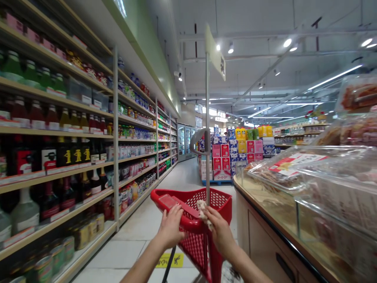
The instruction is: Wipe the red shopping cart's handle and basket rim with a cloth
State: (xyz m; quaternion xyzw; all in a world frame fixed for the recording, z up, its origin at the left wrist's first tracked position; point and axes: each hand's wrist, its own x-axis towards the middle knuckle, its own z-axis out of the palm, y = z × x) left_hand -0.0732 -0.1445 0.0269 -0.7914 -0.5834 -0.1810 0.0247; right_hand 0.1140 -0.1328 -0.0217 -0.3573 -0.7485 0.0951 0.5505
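Note:
A red plastic shopping cart with a perforated basket stands right in front of me. My left hand is closed over the left part of its red handle. At the handle's right end, my right hand pinches a crumpled whitish cloth with dark spots, pressed against the cart rim by the pole. A thin metal pole rises from the cart, carrying a grey curved piece and a pale sign on top.
Shelves of bottles and cans line the left side. On the right, a display counter bears clear plastic food packs. Stacked cartons stand ahead beyond the tiled aisle. A yellow floor sticker lies below.

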